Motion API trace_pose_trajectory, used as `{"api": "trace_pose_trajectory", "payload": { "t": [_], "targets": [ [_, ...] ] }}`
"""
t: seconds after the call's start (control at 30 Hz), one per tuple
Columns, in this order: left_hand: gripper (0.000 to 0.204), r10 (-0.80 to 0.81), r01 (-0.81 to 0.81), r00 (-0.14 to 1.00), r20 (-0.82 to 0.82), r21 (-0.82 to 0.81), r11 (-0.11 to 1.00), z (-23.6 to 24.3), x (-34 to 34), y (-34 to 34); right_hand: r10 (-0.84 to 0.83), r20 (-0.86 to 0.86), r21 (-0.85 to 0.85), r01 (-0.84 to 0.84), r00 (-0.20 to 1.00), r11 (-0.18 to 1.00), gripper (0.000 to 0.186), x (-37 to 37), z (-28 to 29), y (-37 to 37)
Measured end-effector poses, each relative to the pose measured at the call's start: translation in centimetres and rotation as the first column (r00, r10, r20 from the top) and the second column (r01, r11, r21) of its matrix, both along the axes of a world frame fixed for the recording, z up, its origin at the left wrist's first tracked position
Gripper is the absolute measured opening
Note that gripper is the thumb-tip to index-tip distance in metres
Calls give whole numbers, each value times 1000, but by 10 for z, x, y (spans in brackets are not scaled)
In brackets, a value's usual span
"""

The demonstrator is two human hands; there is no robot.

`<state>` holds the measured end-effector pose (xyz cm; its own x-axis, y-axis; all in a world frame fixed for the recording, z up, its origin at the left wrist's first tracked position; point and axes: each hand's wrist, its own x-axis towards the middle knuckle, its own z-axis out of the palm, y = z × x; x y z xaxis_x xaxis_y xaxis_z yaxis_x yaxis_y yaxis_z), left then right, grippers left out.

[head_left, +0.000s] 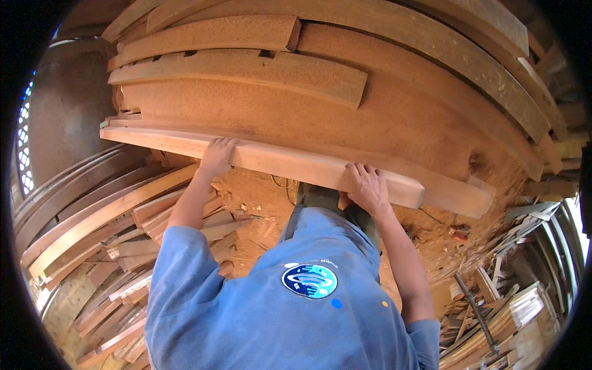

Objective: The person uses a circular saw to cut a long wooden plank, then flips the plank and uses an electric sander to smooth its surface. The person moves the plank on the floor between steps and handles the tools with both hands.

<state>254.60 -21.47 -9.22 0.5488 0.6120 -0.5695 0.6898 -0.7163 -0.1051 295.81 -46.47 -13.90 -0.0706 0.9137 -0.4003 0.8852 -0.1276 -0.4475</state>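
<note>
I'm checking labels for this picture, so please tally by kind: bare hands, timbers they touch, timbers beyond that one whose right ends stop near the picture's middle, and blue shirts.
Bare hands: 2 (left hand, right hand)
Touched timber: 1
Timbers beyond: 2 (nearer timber, farther timber)
Blue shirt: 1
Total: 6

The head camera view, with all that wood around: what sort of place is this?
Probably a woodworking shop: a long, pale, squared wooden beam, orange-brown powder like sawdust beyond it, and piled brown wooden planks at the left suggest it.
</note>
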Motion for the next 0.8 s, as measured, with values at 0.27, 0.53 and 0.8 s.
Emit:
{"api": "trace_pose_trajectory", "payload": {
  "t": [0.27,0.53,0.8],
  "targets": [
    [63,-48,31,956,290,64,997,-7,45,-32,0,81,183,-15,997,983,72,60,11,-28],
    [94,-86,140,919,384,-115,983,-3,168,-115,-149,408,307,19,901,952,51,142,-38,-168],
    [127,-274,303,953,131,-379,874,-6,167,-69,-133,336,53,123,932,991,98,124,-7,-160]
  ]
}}
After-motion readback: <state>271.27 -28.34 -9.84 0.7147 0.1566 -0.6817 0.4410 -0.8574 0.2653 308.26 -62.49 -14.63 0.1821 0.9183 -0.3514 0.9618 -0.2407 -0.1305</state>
